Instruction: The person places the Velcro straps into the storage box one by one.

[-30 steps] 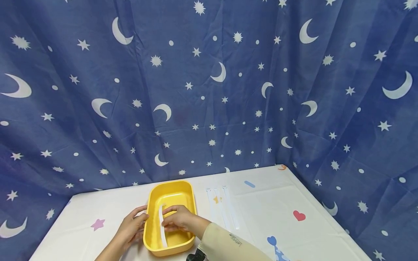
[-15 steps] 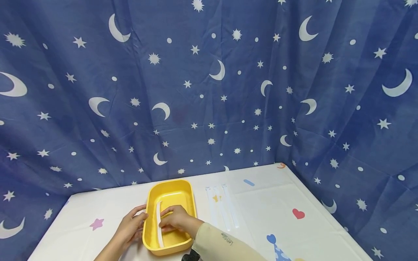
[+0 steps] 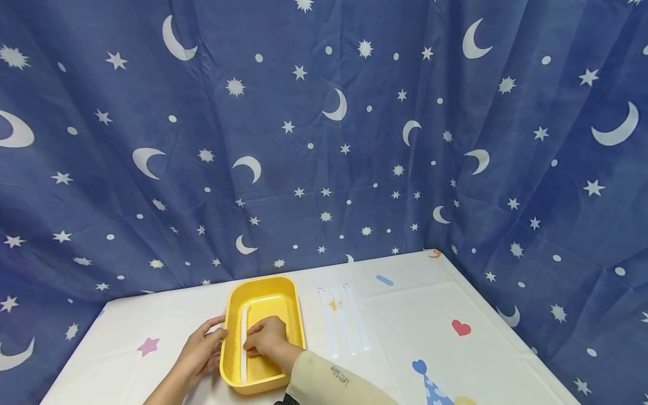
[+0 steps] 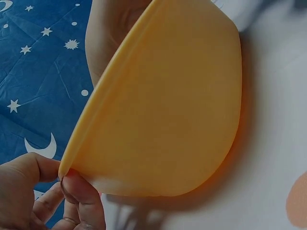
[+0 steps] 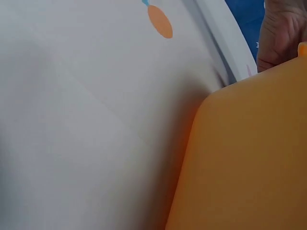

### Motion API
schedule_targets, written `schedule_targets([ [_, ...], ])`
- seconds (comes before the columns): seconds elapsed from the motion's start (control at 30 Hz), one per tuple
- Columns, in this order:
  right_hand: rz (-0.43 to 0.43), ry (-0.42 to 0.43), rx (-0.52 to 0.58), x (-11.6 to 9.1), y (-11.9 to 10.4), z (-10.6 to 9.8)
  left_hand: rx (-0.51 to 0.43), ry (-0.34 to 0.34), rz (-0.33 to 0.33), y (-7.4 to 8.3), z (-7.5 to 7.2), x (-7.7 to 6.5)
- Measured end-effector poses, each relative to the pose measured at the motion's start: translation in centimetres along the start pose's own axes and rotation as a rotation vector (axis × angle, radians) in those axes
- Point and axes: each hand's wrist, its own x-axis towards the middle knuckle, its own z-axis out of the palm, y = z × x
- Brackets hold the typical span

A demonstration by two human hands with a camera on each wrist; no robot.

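A yellow rectangular box [image 3: 280, 286] with rounded corners and an open top stands on the white table. My left hand [image 3: 199, 351] holds its left side; in the left wrist view, the thumb and fingers [image 4: 41, 167] pinch the rim of the box [image 4: 163, 105]. Inside, a long flat white strip [image 3: 244, 320] lies lengthwise near the left wall. My right hand [image 3: 268, 338] reaches into the box and pinches this strip around its middle, fingers curled. The right wrist view shows only the outer wall of the box [image 5: 254, 153] and part of the left hand [image 5: 283, 36].
Three similar white strips [image 3: 343, 320] with small wider heads lie side by side on the table, right of the box. The tablecloth [image 3: 405, 320] has printed shapes. A blue curtain [image 3: 304, 140] with moons and stars hangs behind the table and along its right side.
My right hand has shifted left inside the box, bringing the white strip closer to the left wall and straighter. The left hand has stayed on the rim.
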Motion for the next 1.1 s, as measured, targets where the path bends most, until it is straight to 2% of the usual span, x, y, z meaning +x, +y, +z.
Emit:
schedule_targets([
  [0.33,-0.033,0.074,-0.099,0.38,0.11,0.7,-0.001,-0.003,-0.008,0.15,-0.08,-0.02],
  [0.57,-0.025,0.067,-0.103,0.25,-0.06,0.79,0.0,-0.004,-0.006,0.12,-0.08,-0.01],
  [0.77,-0.058,0.076,-0.126,0.51,0.16,0.83,0.002,-0.006,-0.004,0.21,-0.06,0.05],
  [1.1,-0.066,0.086,-0.169,0.11,0.13,0.73,-0.018,-0.012,-0.008,0.24,0.05,-0.09],
])
